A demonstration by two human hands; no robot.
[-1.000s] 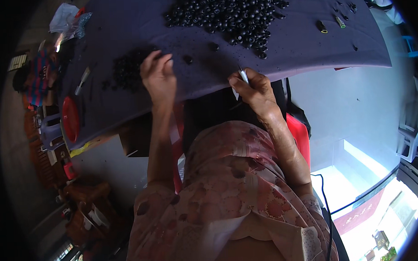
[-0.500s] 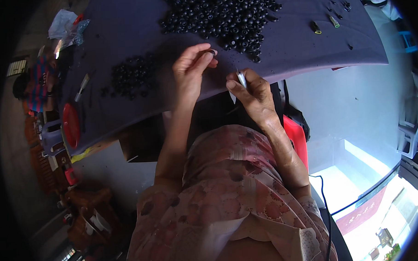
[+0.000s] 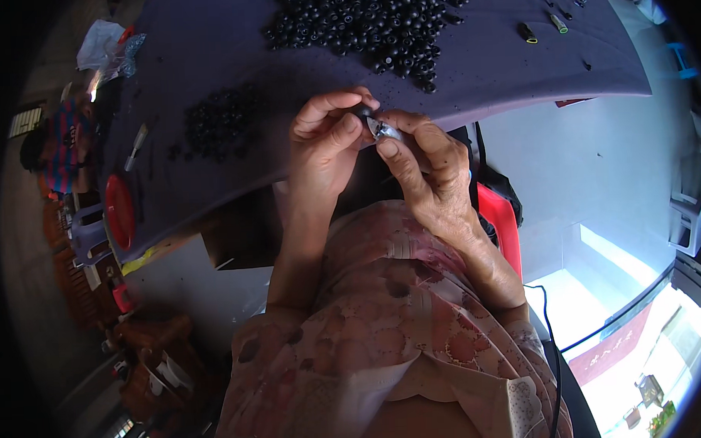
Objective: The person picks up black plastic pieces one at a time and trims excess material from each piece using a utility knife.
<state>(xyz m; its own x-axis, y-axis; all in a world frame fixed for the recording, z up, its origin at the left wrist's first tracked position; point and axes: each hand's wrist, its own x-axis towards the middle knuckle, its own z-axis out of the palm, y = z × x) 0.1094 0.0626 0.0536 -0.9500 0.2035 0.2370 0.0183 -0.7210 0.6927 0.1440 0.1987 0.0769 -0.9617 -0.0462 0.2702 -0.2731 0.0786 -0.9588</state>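
Note:
Between the thumb and fingers of my left hand [image 3: 328, 139] is a small round black piece [image 3: 363, 110], like those in the piles. My right hand [image 3: 433, 162] pinches a small silver knife [image 3: 386, 130] with a pointed tip. Its tip meets or nearly meets the black piece; fingers partly hide the contact. Both hands are held together just off the near edge of the table. Beyond them lies a large pile of hollow, round black pieces [image 3: 359, 25], and a smaller pile of black pieces [image 3: 222, 123] sits to the left.
A purple cloth covers the table [image 3: 507, 67]. At left are a slim pale tool [image 3: 136, 146], a red basin [image 3: 119, 211] and a clear plastic bag [image 3: 101, 46]. Two short dark-and-yellow cylinders [image 3: 528, 34] lie at far right. A red chair [image 3: 499, 221] stands beside me.
My right hand has brought the knife up and left to the black piece in my left hand. My left hand has moved slightly right and down, and the two hands now meet.

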